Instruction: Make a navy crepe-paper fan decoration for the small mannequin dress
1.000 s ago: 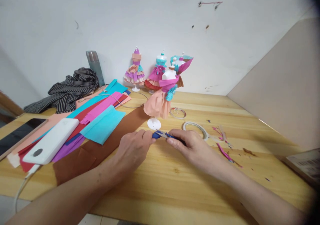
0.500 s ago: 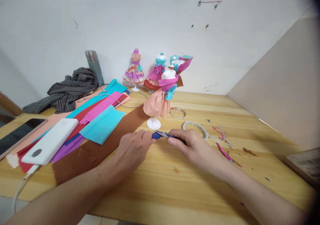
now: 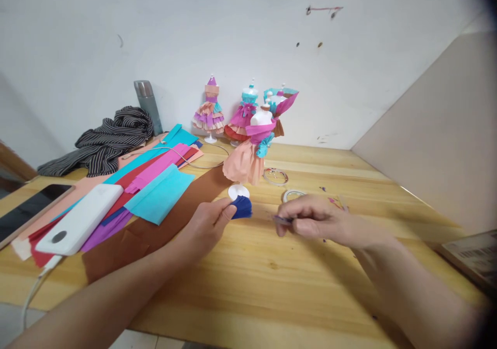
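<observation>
blue paper (image 3: 242, 207) likely needs a steady pinch: left hand (image 3: 212, 219) clamps it, well inside the front edge of the surface (image 3: 248, 281); right hand (image 3: 320, 220), apart, grips blurred scissors (image 3: 283, 220).

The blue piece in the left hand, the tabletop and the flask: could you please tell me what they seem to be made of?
The blue piece looks like crepe paper, matte with thin folds, though cloth is possible. The tabletop appears to be wood, smooth, with visible grain. The flask is probably metal: its cap gleams above a duller body, but plastic is possible.
</observation>
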`<state>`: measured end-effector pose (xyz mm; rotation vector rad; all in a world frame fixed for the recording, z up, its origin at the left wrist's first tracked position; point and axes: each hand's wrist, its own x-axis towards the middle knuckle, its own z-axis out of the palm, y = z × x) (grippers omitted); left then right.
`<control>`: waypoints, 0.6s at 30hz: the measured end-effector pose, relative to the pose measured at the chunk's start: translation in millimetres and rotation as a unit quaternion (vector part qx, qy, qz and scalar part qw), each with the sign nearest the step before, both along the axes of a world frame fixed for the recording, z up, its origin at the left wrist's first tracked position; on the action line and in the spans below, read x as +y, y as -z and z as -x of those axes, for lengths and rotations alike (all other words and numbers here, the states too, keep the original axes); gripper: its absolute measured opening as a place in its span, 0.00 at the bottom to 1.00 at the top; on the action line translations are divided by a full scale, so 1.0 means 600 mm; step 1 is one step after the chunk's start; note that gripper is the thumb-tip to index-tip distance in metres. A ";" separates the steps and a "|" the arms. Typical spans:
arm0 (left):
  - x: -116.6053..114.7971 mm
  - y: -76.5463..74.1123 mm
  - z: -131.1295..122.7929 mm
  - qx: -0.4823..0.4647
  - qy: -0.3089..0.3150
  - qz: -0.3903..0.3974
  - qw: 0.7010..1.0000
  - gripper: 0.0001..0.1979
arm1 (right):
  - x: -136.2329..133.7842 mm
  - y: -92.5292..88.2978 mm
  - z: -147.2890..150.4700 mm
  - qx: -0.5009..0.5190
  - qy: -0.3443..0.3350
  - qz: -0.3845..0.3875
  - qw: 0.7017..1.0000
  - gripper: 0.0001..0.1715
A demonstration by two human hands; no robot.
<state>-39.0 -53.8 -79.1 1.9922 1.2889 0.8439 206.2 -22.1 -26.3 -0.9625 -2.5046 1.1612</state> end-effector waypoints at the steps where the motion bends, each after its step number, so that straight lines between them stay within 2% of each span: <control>1: 0.001 0.000 0.000 -0.051 0.011 0.029 0.998 0.19 | 0.004 0.000 -0.005 -0.023 -0.016 0.003 1.000 0.32; 4: 0.003 -0.002 -0.002 -0.165 0.036 0.118 0.978 0.22 | 0.007 0.002 -0.011 -0.092 -0.046 -0.004 0.995 0.26; 7: 0.001 -0.005 -0.005 -0.200 0.047 0.178 0.962 0.26 | 0.004 0.003 -0.010 -0.121 -0.068 0.008 0.990 0.23; 9: 0.000 -0.004 -0.007 -0.204 0.054 0.189 0.959 0.27 | 0.003 0.003 -0.009 -0.118 -0.037 -0.017 0.992 0.23; 13: -0.002 0.004 -0.007 -0.189 0.056 0.148 0.969 0.25 | 0.005 0.008 -0.006 -0.041 -0.009 -0.024 0.999 0.27; 18: -0.007 0.002 -0.002 -0.122 0.049 0.069 0.989 0.20 | 0.005 0.022 0.013 0.051 0.077 -0.043 0.995 0.29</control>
